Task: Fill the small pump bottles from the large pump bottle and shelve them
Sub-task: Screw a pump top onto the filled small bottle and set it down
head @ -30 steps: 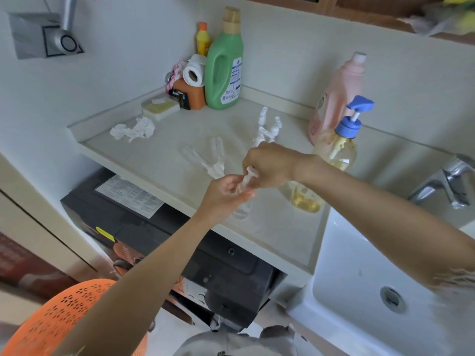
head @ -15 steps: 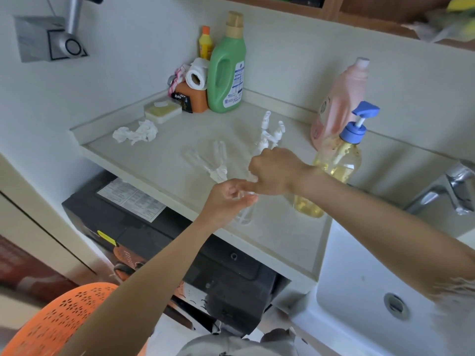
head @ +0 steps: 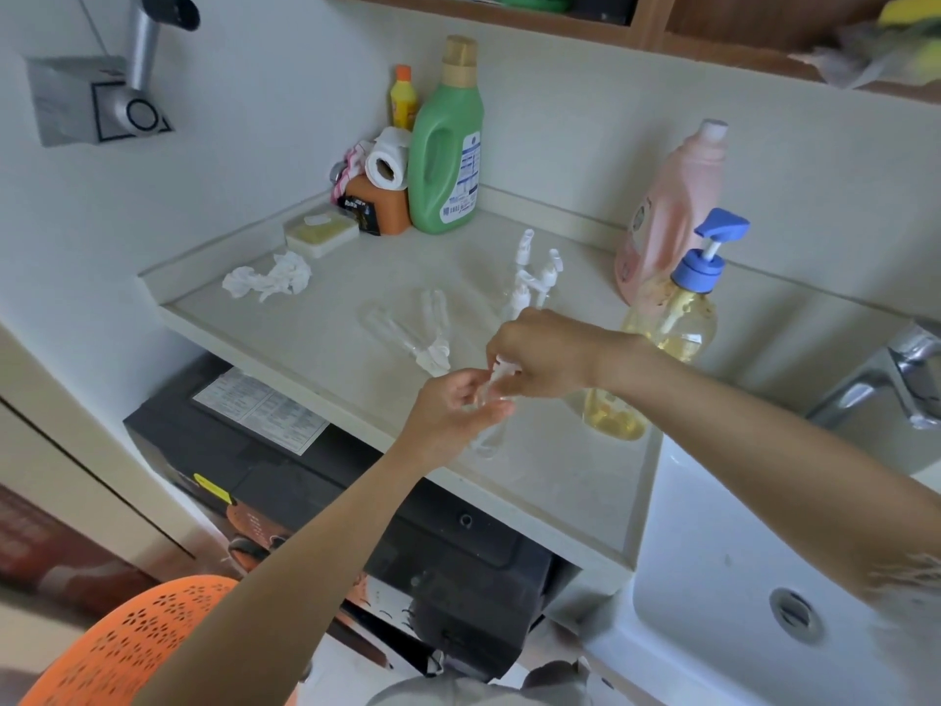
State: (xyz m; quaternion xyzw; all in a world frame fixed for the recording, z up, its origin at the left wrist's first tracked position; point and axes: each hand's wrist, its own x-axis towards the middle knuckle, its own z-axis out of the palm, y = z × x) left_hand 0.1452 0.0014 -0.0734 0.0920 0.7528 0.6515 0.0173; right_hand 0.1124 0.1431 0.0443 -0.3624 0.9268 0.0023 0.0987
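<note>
Above the counter's front part, my left hand [head: 458,407] holds the body of a small clear pump bottle [head: 488,434]. My right hand [head: 540,354] grips that bottle's white pump top from above. The large pump bottle [head: 667,328], clear with yellow liquid and a blue pump, stands just right of my hands. Two small clear bottles [head: 425,331] lie on the counter [head: 315,328] left of my hands. Several small bottles with white pumps [head: 532,277] stand behind my right hand. A wooden shelf [head: 585,20] runs along the wall overhead.
A pink bottle [head: 672,206] stands behind the large pump bottle. At the back corner are a green detergent bottle [head: 448,145], a paper roll [head: 388,163], an orange container and a soap dish [head: 318,234]. Crumpled tissue [head: 270,280] lies left. A white sink [head: 764,578] with tap [head: 886,374] is right.
Both hands stay together on the small bottle. My left hand's fingers have loosened and spread along the bottle body while my right hand keeps hold of the pump top.
</note>
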